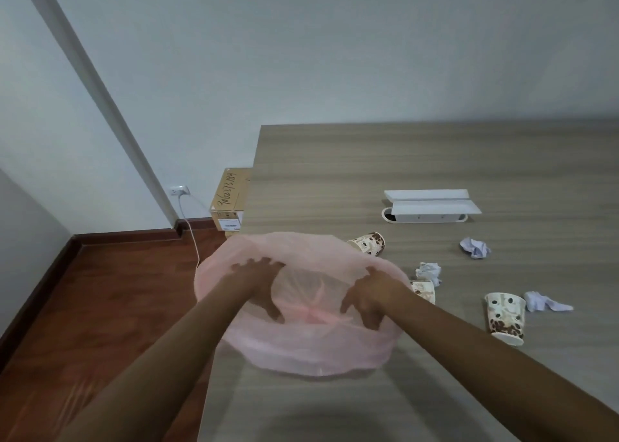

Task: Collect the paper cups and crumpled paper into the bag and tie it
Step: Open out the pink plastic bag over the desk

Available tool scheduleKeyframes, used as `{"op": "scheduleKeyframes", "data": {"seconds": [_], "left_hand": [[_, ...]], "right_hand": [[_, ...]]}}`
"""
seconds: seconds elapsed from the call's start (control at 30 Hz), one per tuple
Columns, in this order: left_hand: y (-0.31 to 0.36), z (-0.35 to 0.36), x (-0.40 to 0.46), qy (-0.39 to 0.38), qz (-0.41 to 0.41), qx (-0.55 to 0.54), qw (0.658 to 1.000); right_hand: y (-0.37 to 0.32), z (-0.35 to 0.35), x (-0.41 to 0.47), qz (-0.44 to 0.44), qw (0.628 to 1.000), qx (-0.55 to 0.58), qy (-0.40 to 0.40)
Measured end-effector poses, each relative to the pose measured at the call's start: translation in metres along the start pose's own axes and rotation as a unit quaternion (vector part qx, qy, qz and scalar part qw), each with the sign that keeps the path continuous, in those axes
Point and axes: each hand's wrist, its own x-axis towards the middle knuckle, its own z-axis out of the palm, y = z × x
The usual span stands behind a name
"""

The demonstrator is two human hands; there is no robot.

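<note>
Pink bag (301, 348), thin, see-through, held open over near-left corner of wooden table (368, 160). Both hands inside the mouth, spreading it wide.

L hand (259, 286): fingers seen through the film, curled over the rim, gripping plastic. R hand (368, 299): same, fingers hooked down over the rim on its side, gripping plastic. Hands apart, bag seam visible betw. them.

Nothing seen inside the bag.

Cups, brown bean print:
- cup 1 (368, 243) on its side, just behind bag's far edge.
- cup 2 (423, 291) partly hidden by R wrist, beside bag.
- cup 3 (505, 317) upside down, further right.

Crumpled paper: wad A (429, 271) near cup 2; wad B (475, 248) further back; wad C (546, 302) just right of cup 3.

White cable box (432, 207), lid up, mid-table. Cardboard box (231, 200) on floor by wall.
</note>
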Motion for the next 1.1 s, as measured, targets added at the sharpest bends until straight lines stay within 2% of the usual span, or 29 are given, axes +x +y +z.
{"op": "scheduleKeyframes", "data": {"seconds": [0.1, 0.17, 0.27, 0.33, 0.4, 0.53, 0.63, 0.7, 0.83, 0.87, 0.93, 0.97, 1.03, 1.07, 1.1], "left_hand": [[-0.017, -0.001, 0.007, -0.002, -0.082, -0.022, 0.996], [-0.015, 0.001, 0.007, -0.034, -0.092, 0.019, 0.995], [0.003, 0.008, 0.004, -0.068, -0.06, 0.109, 0.99], [0.014, 0.016, 0.001, -0.066, -0.02, 0.161, 0.984], [0.02, 0.025, -0.002, -0.071, -0.001, 0.188, 0.98], [0.023, 0.044, -0.011, -0.12, 0.001, 0.199, 0.972], [0.027, 0.056, -0.02, -0.146, 0.035, 0.195, 0.969], [0.03, 0.057, -0.024, -0.146, 0.075, 0.187, 0.969], [0.036, 0.024, -0.027, -0.077, 0.136, 0.041, 0.987], [0.036, 0.011, -0.028, -0.026, 0.142, -0.008, 0.989], [0.037, -0.009, -0.028, 0.129, 0.164, -0.093, 0.974], [0.037, -0.014, -0.029, 0.215, 0.169, -0.11, 0.956], [0.039, -0.02, -0.029, 0.354, 0.132, -0.065, 0.923], [0.038, -0.019, -0.027, 0.382, 0.09, -0.036, 0.919], [0.037, -0.019, -0.025, 0.376, 0.044, -0.017, 0.926]], "right_hand": [[-0.008, 0.015, 0.001, -0.015, 0.994, -0.07, -0.086], [-0.011, 0.02, 0.0, -0.039, 0.992, -0.073, -0.092], [-0.007, 0.012, 0.0, -0.08, 0.996, 0.039, -0.018], [-0.006, 0.006, 0.005, -0.089, 0.98, 0.149, 0.093], [-0.009, 0.002, 0.015, -0.049, 0.953, 0.235, 0.187], [0.002, 0.002, 0.039, 0.072, 0.913, 0.339, 0.217], [0.015, 0.0, 0.045, 0.123, 0.872, 0.404, 0.249], [0.012, -0.001, 0.043, 0.119, 0.885, 0.382, 0.24], [-0.013, 0.008, 0.025, 0.015, 0.955, 0.267, 0.131], [-0.019, 0.011, 0.019, -0.012, 0.961, 0.256, 0.102], [-0.027, 0.018, 0.008, -0.053, 0.968, 0.236, 0.073], [-0.029, 0.02, 0.003, -0.07, 0.97, 0.221, 0.07], [-0.031, 0.024, -0.005, -0.094, 0.972, 0.201, 0.077], [-0.03, 0.026, -0.009, -0.102, 0.97, 0.205, 0.084], [-0.029, 0.027, -0.013, -0.106, 0.965, 0.22, 0.096]]}}
